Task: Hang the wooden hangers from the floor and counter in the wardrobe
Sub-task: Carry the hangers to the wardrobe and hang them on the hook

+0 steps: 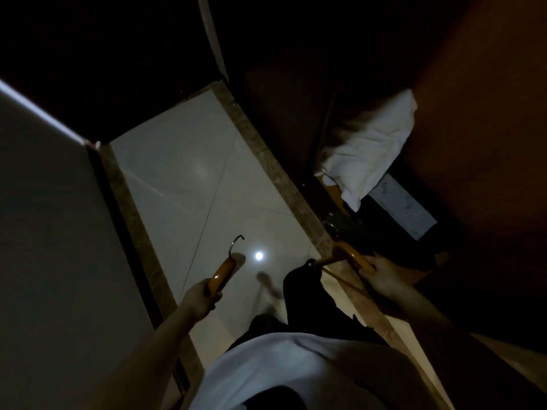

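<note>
My left hand grips a wooden hanger by one end, its metal hook pointing up and away over the pale floor tiles. My right hand grips a second wooden hanger near its arched top, with its lower bar running down past my wrist. This second hanger sits just in front of the dark open wardrobe on the right. The scene is dim and the wardrobe rail is not visible.
Glossy white floor tiles with a brown marble border stretch ahead. A white cloth lies inside the wardrobe, and a grey slab lies below it. A grey wall stands left. My dark trousers and foot show below.
</note>
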Demonstrator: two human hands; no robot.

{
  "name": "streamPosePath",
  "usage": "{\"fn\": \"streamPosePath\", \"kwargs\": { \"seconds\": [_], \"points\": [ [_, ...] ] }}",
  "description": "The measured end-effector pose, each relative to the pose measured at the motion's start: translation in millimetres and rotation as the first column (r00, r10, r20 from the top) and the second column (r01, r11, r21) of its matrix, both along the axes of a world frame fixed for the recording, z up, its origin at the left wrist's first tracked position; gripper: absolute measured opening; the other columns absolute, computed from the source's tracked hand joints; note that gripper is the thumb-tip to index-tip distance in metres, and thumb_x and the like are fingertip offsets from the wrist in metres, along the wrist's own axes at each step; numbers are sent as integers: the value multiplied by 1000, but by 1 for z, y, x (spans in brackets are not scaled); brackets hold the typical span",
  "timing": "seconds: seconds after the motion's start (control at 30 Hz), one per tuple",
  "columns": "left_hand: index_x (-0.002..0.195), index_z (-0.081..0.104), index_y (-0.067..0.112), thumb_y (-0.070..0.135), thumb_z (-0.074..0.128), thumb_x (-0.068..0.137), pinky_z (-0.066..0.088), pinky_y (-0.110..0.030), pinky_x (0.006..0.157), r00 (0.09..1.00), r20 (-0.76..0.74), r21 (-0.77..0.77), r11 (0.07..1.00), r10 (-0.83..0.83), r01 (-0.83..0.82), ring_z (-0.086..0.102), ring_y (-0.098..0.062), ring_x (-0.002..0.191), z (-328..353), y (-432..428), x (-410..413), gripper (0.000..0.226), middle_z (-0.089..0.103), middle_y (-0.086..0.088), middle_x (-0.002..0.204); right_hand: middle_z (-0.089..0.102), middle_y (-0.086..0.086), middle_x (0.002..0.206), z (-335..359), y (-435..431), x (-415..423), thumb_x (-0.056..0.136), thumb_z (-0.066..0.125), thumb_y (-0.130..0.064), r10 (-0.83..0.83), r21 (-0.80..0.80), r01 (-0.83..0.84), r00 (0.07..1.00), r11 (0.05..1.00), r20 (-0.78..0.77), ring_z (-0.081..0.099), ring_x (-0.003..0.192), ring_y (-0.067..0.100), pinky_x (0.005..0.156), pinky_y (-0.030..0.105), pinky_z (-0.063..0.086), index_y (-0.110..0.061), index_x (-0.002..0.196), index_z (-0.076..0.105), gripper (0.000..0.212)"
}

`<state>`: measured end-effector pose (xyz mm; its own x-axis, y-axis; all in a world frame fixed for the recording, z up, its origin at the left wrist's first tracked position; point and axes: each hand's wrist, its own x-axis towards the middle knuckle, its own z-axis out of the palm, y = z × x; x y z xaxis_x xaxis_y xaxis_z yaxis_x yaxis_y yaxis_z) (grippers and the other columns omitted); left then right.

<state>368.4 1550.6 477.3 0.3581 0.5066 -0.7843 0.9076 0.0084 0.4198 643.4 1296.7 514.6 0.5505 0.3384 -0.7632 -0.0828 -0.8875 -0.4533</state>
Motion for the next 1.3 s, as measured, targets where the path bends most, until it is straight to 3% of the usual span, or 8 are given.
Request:
{"fn": "streamPosePath", "kwargs": {
  "seconds": [0.27, 0.47, 0.57, 0.7, 0.97, 1.07, 1.17, 1.3],
  "points": [
    [108, 56, 12, 17, 57, 89, 46, -25, 63, 908, 114, 48, 915, -403, 400, 57, -16, 65, 34, 33, 211, 20, 61, -7, 84, 56, 11, 80, 23, -18, 110, 89, 52, -6, -248, -58, 273, 931, 960, 269, 58, 86, 30, 85, 39, 48, -4, 90, 61, 9],
    [95, 57, 17, 35, 69, 78, 49, -35, 69, 736, 197, 239, 760, -648, 604, 62, -20, 76, 82, 41, 324, 27, 65, -6, 85, 60, 13, 114, 69, -21, 172, 91, 53, -23, -315, -128, 428, 807, 895, 499, 55, 108, 33, 94, 45, 42, -18, 125, 51, 34],
    [99, 60, 19, 50, 70, 63, 55, -42, 76, 626, 206, 338, 655, -752, 676, 66, -20, 83, 107, 47, 370, 49, 69, -4, 88, 57, 14, 123, 92, -22, 191, 92, 53, -26, -349, -121, 491, 750, 863, 562, 51, 118, 34, 98, 47, 38, -18, 133, 43, 43],
    [112, 55, 31, 43, 71, 70, 52, -39, 83, 454, 175, 486, 477, -874, 732, 65, -21, 94, 146, 39, 413, 47, 67, 2, 102, 62, 5, 105, 124, -26, 200, 92, 52, -34, -358, -35, 501, 665, 865, 655, 59, 105, 28, 80, 36, 40, -22, 125, 48, 36],
    [105, 54, 20, 22, 66, 80, 53, -35, 70, 44, 288, 657, 231, -957, 718, 64, -18, 69, 234, 19, 467, 28, 64, -4, 81, 55, -5, 97, 209, -14, 202, 88, 58, -39, -443, 161, 494, 532, 855, 722, 58, 103, 24, 82, 36, 43, -23, 117, 56, 33],
    [132, 41, 26, 24, 65, 82, 50, -37, 91, -118, 284, 761, 149, -952, 632, 61, -17, 101, 265, 14, 479, 56, 59, -2, 118, 62, 0, 113, 245, -7, 194, 85, 63, -36, -447, 210, 492, 434, 845, 782, 58, 108, 25, 85, 36, 45, -27, 128, 48, 46],
    [147, 15, 32, 24, 66, 81, 26, -35, 114, -280, 283, 832, 90, -918, 547, 23, -12, 141, 298, 9, 490, 84, 23, 5, 155, 60, 2, 119, 281, -3, 184, 83, 66, -37, -429, 244, 481, 324, 842, 843, 58, 108, 24, 87, 39, 48, -35, 131, 43, 53],
    [144, -4, 40, 27, 65, 82, 5, -41, 119, -399, 249, 875, 28, -883, 483, -1, -10, 146, 340, -4, 504, 94, 1, 5, 159, 53, 0, 110, 325, 0, 179, 80, 68, -37, -400, 266, 468, 213, 843, 892, 54, 96, 17, 83, 35, 44, -38, 131, 42, 57]
  ]
}}
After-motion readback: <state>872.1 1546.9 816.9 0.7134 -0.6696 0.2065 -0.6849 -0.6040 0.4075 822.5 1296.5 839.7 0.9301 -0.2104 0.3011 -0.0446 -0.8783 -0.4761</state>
